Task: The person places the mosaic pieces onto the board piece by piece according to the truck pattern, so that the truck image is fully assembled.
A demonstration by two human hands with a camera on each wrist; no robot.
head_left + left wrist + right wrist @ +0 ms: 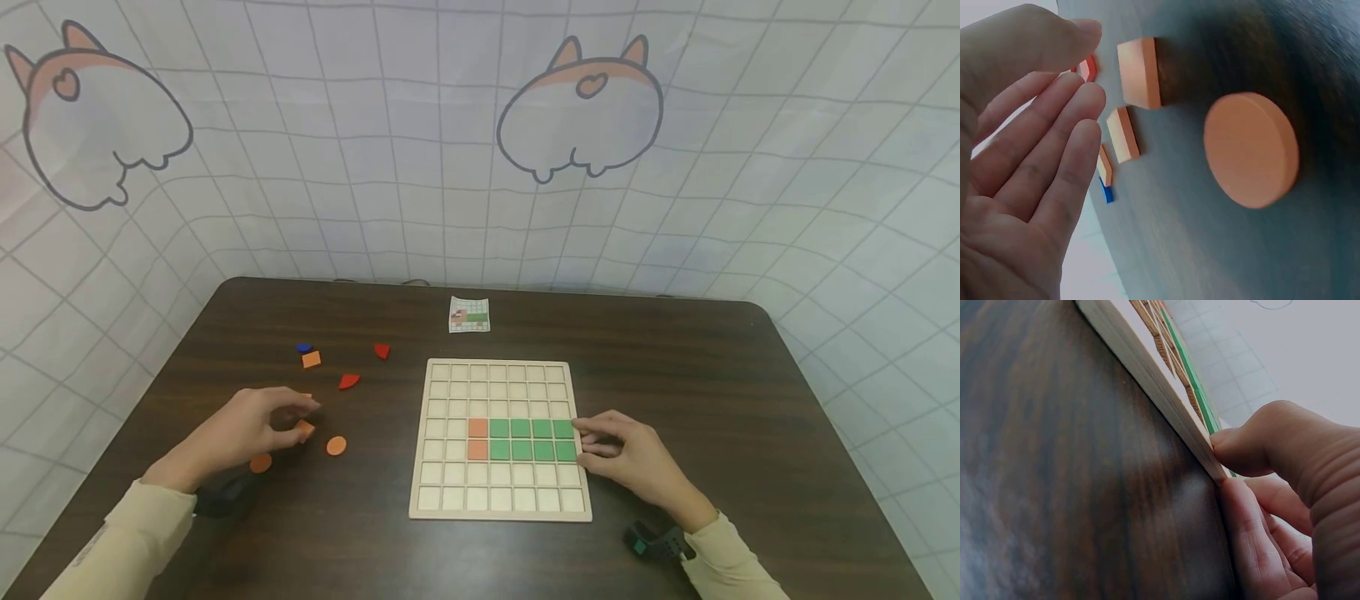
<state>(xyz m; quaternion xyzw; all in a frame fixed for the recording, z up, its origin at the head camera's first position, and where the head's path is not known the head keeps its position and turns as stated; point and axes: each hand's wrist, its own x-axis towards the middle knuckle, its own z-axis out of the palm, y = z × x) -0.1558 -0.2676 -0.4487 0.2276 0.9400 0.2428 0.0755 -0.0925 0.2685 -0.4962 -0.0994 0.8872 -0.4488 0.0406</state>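
board (pixel 500 500) mid-table — loose pieces (pixel 336 446) left of it | card (pixel 469 314) behind board

Bare hands (pixel 240 433). Long cream sleeves (pixel 120 542) on both arms, lower corners of frame. Black wrist straps (pixel 660 543), teal mark on right one.

Pale wooden grid board (pixel 500 500) carries green tiles (pixel 532 439) and orange tiles (pixel 477 438); dark brown counter (pixel 750 417); loose orange disc (pixel 337 446), red pieces (pixel 348 382), seemingly blue piece (pixel 303 347).
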